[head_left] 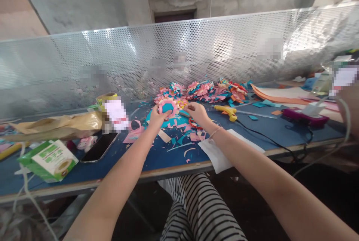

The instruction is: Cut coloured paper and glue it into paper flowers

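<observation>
My left hand [157,117] is closed on a paper flower [168,108] with a blue middle and a ring of pink petals, held up above the table. Just to its right is my right hand [198,112], its fingertips pinched together and turned toward the flower. Whatever may be between those fingertips is too small to make out. Pink and blue paper scraps [179,130] lie under both hands. Behind them is a heap of pink and blue paper flowers [200,89].
A yellow glue gun [228,112] lies right of my hands, its black cord running to a purple power strip [304,117]. White paper [224,151] overhangs the table's front edge. On the left are a phone [100,147] and a green box [50,160]. A perforated metal screen [134,58] stands behind.
</observation>
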The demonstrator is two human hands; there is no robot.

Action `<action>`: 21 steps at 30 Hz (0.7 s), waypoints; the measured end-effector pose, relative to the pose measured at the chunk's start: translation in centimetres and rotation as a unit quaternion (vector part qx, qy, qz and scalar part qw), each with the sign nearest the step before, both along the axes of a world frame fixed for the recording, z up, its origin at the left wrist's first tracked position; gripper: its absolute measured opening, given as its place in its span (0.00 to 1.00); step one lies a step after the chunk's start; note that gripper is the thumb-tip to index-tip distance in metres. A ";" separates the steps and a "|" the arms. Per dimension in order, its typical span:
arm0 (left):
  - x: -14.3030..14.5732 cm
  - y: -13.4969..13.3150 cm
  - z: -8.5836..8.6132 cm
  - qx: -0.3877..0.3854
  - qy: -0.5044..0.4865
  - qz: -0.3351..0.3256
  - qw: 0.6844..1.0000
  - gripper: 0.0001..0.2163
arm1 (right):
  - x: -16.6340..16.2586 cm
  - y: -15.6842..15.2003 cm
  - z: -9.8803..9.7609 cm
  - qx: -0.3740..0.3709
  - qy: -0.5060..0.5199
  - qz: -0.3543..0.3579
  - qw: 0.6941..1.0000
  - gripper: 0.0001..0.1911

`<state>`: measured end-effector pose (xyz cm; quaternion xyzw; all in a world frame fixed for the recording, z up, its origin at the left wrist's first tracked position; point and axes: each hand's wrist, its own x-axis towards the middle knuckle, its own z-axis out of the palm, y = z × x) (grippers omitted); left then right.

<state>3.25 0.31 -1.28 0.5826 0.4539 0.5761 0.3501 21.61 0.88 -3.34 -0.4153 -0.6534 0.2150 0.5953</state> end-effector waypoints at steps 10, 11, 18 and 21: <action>0.3 0.4 -0.1 -0.073 -0.065 -0.048 0.994 0.13 | -0.6 -0.4 0.3 -0.054 0.075 0.021 0.996 0.02; 0.3 0.4 -0.1 -0.077 -0.075 -0.053 0.993 0.13 | -0.7 -0.4 0.3 -0.053 0.084 0.024 0.995 0.02; 0.2 0.6 -0.1 -0.063 -0.124 -0.085 0.987 0.13 | -0.4 -0.4 0.3 -0.041 0.103 0.023 0.994 0.03; 0.0 0.8 -0.1 -0.069 -0.142 -0.069 0.985 0.14 | -0.3 -0.3 0.2 -0.045 0.093 0.012 0.995 0.03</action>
